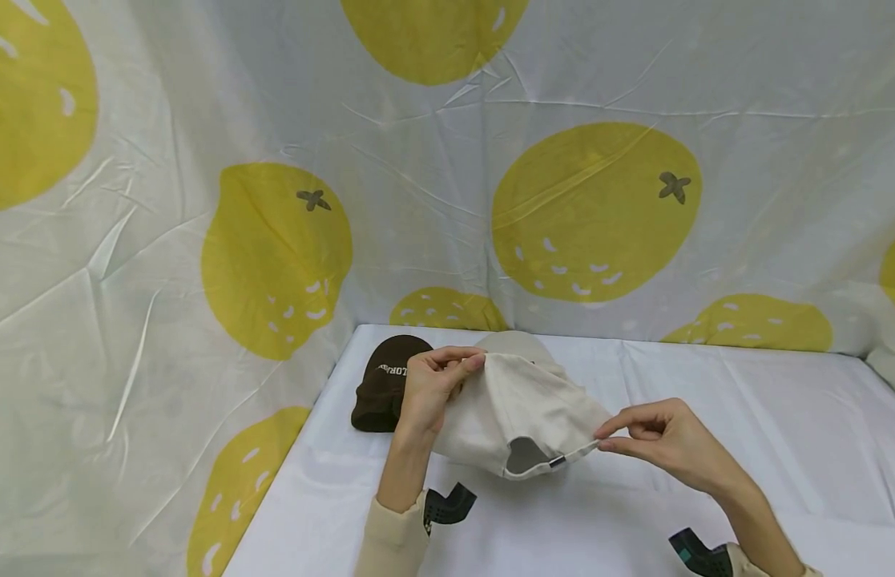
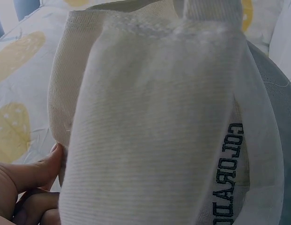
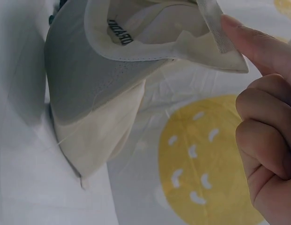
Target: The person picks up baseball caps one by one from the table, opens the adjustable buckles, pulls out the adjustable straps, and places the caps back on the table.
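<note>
Both hands hold a cream baseball cap (image 1: 541,401) over the white table in the head view. My left hand (image 1: 429,393) pinches its upper left edge between thumb and fingers. At the lower right, my right hand (image 1: 667,441) pinches the back edge beside the adjuster opening (image 1: 524,454). The right wrist view shows the cap's inside, part of its lettering (image 3: 119,33) and the grey brim underside (image 3: 79,75). Pale ribbed fabric (image 2: 150,126) covers much of the left wrist view, and dark COLORADO lettering (image 2: 227,173) shows beside it.
A dark brown cap (image 1: 375,401) lies on the table just left of the left hand. Behind the held cap, a light beige cap (image 1: 519,343) is mostly hidden. A white cloth (image 1: 743,385) covers the table, and a lemon-print curtain (image 1: 425,216) hangs behind and left.
</note>
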A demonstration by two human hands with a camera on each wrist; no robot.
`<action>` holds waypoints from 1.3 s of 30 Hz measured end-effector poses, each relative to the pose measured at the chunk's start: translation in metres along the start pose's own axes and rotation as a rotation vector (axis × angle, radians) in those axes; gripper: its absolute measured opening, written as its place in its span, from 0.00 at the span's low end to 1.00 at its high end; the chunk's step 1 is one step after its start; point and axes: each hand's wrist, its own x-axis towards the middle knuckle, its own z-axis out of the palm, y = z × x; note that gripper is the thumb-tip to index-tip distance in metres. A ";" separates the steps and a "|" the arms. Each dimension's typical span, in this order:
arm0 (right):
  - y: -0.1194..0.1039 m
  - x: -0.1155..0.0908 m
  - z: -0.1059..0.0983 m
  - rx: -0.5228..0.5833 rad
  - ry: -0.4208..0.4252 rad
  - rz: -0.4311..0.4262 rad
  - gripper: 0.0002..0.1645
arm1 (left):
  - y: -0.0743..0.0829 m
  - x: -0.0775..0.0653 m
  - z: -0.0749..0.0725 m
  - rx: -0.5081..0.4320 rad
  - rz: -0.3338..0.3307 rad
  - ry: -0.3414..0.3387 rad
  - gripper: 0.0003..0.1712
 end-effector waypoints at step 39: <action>-0.044 -0.006 0.025 0.056 0.457 -0.042 0.06 | 0.015 -0.015 0.015 0.162 0.105 -0.064 0.10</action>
